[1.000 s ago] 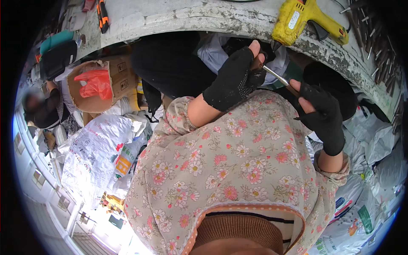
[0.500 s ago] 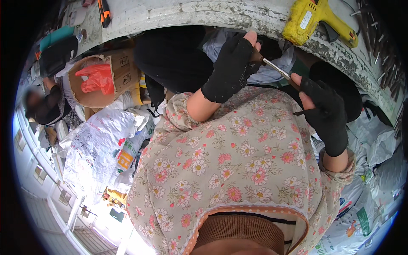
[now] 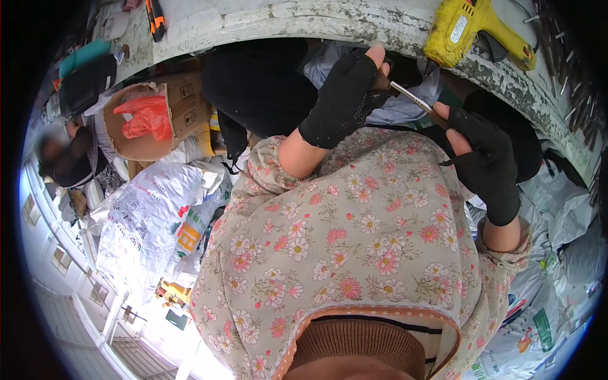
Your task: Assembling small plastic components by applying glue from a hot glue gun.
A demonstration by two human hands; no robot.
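Between my two hands runs a slim stick [image 3: 410,95] with a silver metal sleeve in the middle and brown parts at both ends. My left hand [image 3: 342,98], in a black fingerless glove, is closed around its upper left end. The thumb tip points up beside the table edge. My right hand [image 3: 486,155], gloved the same way, pinches the lower right end between thumb and finger. Part of that end is hidden by the fingers. The stick is held tilted, above my lap and in front of the flowered smock [image 3: 342,234].
A yellow hot glue gun [image 3: 457,31] lies on the worn white table [image 3: 266,24], with several brown sticks with silver sleeves [image 3: 563,76] at its right. An orange-black cutter [image 3: 155,20] lies far left. A cardboard box [image 3: 180,117] holds a red bag [image 3: 145,119]. Another person [image 3: 69,152] sits left.
Both hands keep their grip on the stick. It has shifted only slightly, and the view has moved a little.
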